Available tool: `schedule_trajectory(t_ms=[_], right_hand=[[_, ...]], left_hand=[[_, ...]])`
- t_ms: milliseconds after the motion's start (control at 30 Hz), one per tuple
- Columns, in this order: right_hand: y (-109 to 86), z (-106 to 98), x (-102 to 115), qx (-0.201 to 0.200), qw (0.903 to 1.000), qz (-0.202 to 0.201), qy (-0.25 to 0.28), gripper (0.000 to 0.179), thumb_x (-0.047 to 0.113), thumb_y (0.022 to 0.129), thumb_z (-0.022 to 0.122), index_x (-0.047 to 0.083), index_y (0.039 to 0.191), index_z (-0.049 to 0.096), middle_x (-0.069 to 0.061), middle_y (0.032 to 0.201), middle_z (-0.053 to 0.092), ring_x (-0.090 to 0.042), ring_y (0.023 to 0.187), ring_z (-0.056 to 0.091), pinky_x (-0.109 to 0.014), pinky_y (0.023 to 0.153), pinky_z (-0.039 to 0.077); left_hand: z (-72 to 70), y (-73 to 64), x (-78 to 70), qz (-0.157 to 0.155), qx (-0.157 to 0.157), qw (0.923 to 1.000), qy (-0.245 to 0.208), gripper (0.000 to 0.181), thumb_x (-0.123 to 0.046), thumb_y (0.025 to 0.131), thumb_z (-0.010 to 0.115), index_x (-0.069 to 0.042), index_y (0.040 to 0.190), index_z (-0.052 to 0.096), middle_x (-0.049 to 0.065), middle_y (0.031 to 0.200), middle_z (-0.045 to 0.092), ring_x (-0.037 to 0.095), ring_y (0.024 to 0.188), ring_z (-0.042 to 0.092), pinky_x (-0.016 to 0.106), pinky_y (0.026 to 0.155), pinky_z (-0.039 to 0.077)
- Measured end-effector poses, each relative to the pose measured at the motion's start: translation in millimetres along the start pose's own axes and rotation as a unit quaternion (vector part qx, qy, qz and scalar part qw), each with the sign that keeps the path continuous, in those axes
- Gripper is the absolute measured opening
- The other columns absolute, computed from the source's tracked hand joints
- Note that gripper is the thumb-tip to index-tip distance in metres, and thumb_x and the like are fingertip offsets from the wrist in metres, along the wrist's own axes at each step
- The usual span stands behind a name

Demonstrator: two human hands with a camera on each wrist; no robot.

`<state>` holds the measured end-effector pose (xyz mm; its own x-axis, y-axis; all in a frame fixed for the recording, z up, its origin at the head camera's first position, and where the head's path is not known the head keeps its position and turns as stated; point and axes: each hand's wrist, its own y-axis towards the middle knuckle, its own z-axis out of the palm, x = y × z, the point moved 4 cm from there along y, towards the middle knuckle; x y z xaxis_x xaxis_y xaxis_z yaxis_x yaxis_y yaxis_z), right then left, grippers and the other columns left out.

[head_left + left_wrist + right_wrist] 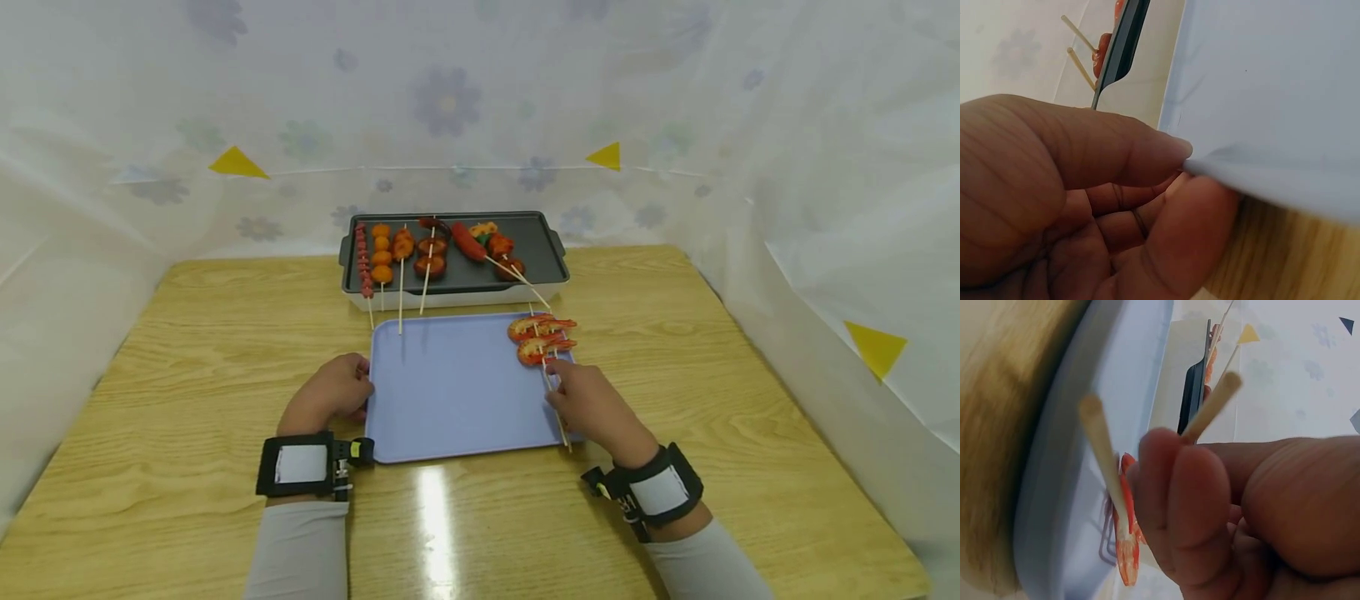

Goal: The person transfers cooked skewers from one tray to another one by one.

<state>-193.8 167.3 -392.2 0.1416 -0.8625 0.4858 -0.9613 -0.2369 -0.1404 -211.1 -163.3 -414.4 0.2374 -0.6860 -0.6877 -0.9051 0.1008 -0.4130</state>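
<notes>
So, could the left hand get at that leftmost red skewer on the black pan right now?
Probably yes, once the left hand releases the blue tray it pinches by the edge: the red skewer has its stick jutting past the front of the black pan, and nothing seems to lie across it.

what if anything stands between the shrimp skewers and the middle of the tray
Nothing visible: the shrimp skewers, at least one in the right hand, are at the tray's right side, bare tray to their left. One stick from the grill appears over the far-left edge.
</notes>
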Motion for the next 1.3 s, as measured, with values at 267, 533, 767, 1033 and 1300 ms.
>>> schedule_trajectory(t_ms=[267, 533, 767, 1033, 1300], right_hand=[[1.4, 1, -1, -0.012, 0.9998, 0.003, -0.014, 0.008, 0.007, 0.091, 0.067, 0.006, 0.091, 0.059, -0.001, 0.059, 0.055, -0.013, 0.046, 0.054, -0.027, 0.043, 0.042], [2.5, -1, 2, -0.08, 0.989, -0.056, -0.112, 0.015, 0.019, 0.091, 0.071, 0.005, 0.096, 0.065, -0.003, 0.074, 0.059, -0.017, 0.064, 0.054, -0.034, 0.056, 0.046], [0.6, -2, 9, -0.15, 0.9574, -0.163, -0.185, 0.044, 0.027, 0.09, 0.075, 0.0, 0.122, 0.063, -0.018, 0.121, 0.061, -0.034, 0.116, 0.057, -0.048, 0.096, 0.048], [-0.5, 2, 13, -0.108, 0.9519, -0.186, -0.218, 0.075, 0.042, 0.089, 0.072, 0.003, 0.146, 0.043, -0.026, 0.159, 0.018, -0.043, 0.148, 0.01, -0.065, 0.109, 0.026], [2.7, -12, 14, -0.202, 0.9371, -0.198, -0.205, 0.067, 0.032, 0.088, 0.076, -0.005, 0.138, 0.049, -0.028, 0.15, 0.035, -0.046, 0.14, 0.029, -0.055, 0.111, 0.031]], left_hand=[[0.3, 1.3, 0.6, 0.01, -0.002, 0.9999, 0.007, 0.032, -0.004, 0.096, 0.047, 0.01, 0.125, 0.048, 0.02, 0.099, 0.057, 0.025, 0.076, 0.062, 0.032, 0.062, 0.055], [0.3, 3.0, 2.5, 0.013, 0.001, 0.9999, 0.005, 0.033, -0.004, 0.096, 0.047, 0.01, 0.125, 0.047, 0.02, 0.099, 0.057, 0.025, 0.076, 0.062, 0.032, 0.062, 0.055], [0.3, 2.6, 1.5, 0.014, 0.0, 0.9998, 0.012, 0.032, -0.004, 0.095, 0.048, 0.009, 0.125, 0.048, 0.019, 0.098, 0.057, 0.024, 0.074, 0.061, 0.031, 0.061, 0.054], [-1.0, 0.1, 2.1, 0.011, 0.001, 0.9999, 0.011, 0.034, -0.004, 0.096, 0.047, 0.011, 0.126, 0.047, 0.02, 0.098, 0.057, 0.024, 0.075, 0.062, 0.032, 0.062, 0.054], [-1.4, 0.9, 2.1, 0.009, 0.001, 0.9999, 0.01, 0.034, -0.004, 0.096, 0.048, 0.009, 0.127, 0.048, 0.019, 0.099, 0.058, 0.024, 0.074, 0.062, 0.032, 0.062, 0.053]])
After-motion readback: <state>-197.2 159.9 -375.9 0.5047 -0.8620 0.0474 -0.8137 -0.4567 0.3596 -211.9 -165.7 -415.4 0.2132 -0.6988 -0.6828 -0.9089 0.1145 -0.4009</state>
